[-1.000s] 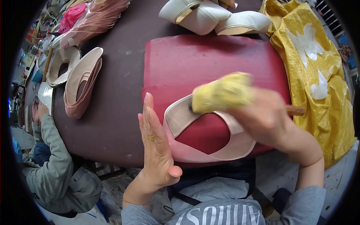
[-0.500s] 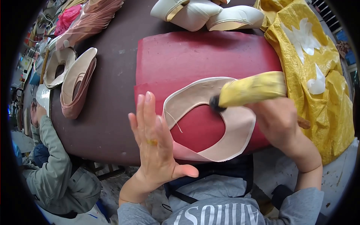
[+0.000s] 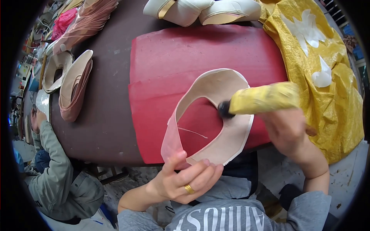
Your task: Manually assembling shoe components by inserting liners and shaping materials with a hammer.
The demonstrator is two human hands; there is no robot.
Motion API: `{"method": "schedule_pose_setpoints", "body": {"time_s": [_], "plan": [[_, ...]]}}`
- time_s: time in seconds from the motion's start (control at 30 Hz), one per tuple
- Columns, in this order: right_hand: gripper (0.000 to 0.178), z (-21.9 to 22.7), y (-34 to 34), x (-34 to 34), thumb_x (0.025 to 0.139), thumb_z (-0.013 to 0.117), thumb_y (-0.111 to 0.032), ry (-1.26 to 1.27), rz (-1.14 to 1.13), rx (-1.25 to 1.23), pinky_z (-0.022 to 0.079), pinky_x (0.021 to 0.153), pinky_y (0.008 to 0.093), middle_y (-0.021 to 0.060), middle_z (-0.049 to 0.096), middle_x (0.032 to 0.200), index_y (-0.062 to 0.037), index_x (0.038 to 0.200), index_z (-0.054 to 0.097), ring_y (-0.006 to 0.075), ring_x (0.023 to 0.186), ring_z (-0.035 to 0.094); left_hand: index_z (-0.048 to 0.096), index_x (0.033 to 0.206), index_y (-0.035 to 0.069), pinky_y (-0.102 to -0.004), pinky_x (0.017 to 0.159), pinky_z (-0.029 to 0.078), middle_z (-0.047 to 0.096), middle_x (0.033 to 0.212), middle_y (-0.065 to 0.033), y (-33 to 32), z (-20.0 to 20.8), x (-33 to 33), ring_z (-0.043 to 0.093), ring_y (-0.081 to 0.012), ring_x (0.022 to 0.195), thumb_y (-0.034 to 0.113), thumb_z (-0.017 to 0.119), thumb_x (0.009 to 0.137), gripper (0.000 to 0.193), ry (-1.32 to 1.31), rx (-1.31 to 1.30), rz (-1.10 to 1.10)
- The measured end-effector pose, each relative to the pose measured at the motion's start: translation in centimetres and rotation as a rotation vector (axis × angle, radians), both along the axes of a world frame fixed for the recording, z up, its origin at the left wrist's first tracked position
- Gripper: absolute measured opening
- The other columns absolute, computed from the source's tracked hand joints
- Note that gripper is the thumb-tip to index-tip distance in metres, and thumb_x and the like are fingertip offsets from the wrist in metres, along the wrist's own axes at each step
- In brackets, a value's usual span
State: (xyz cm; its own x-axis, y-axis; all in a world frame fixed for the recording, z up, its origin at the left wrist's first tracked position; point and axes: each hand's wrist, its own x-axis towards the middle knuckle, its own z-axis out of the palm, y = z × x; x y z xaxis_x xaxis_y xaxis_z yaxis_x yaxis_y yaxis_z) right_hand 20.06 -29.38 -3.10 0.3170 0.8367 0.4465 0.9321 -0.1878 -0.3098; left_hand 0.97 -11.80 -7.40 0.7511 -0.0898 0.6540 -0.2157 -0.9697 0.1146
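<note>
A ring-shaped shoe upper (image 3: 210,82), beige inside with a pink outer face, lies partly on the red mat with its left side standing up. My left hand (image 3: 187,181) is closed on its near edge, thumb on the pink side. A loose thread (image 3: 192,132) hangs across its opening. My right hand (image 3: 287,129) is wrapped round the handle of a hammer (image 3: 266,98), whose head is covered in yellow with a black end. That black end is at the upper's inner edge on the right; whether it touches, I cannot tell.
A red mat (image 3: 154,100) covers part of the dark table (image 3: 108,100). White uppers (image 3: 231,10) stand beyond it, stacked pink and beige uppers (image 3: 75,88) to the left. Yellow sheeting (image 3: 337,115) drapes at the right. Another person's sleeve (image 3: 54,144) is at far left.
My left hand, open and raised before, has come down and closed on the upper's near edge. The upper has turned and its left side has risen. The hammer stays over its right part.
</note>
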Motion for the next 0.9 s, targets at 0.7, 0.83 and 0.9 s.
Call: {"method": "schedule_pose_setpoints", "body": {"time_s": [0.7, 0.83, 0.9], "plan": [[0.031, 2.2, 0.4, -2.3, 0.079, 0.064, -0.008, 0.338, 0.034, -0.172, 0.043, 0.049, 0.0249, 0.0022, 0.053, 0.076, -0.0036, 0.11, 0.068, 0.013, 0.057, 0.05, 0.073, 0.099, 0.024, -0.0256, 0.095, 0.035, 0.064, 0.106, 0.0118, -1.4, -3.2, -2.2, 0.057, -0.0009, 0.094, 0.016, 0.07, 0.081, 0.02, -0.176, 0.273, 0.02], [0.024, 2.5, 0.0, -2.2, 0.083, 0.063, -0.005, 0.428, -0.118, 0.139, 0.046, 0.054, 0.0238, 0.0043, 0.061, 0.078, -0.002, 0.106, 0.068, 0.0138, 0.061, 0.055, 0.073, 0.103, 0.02, -0.0268, 0.094, 0.036, 0.066, 0.104, 0.0069, -2.1, -3.1, -1.0, 0.056, -0.0038, 0.093, 0.013, 0.065, 0.082, 0.024, -0.265, 0.455, 0.076], [0.021, 2.4, 0.6, -2.6, 0.085, 0.062, -0.004, 0.492, -0.144, 0.286, 0.048, 0.056, 0.0233, 0.0053, 0.064, 0.079, -0.0012, 0.105, 0.068, 0.0142, 0.063, 0.058, 0.073, 0.104, 0.02, -0.0297, 0.094, 0.036, 0.067, 0.102, 0.0073, -3.2, -1.3, 0.1, 0.056, -0.0074, 0.089, 0.011, 0.066, 0.08, 0.026, -0.11, 0.514, 0.126]]}}
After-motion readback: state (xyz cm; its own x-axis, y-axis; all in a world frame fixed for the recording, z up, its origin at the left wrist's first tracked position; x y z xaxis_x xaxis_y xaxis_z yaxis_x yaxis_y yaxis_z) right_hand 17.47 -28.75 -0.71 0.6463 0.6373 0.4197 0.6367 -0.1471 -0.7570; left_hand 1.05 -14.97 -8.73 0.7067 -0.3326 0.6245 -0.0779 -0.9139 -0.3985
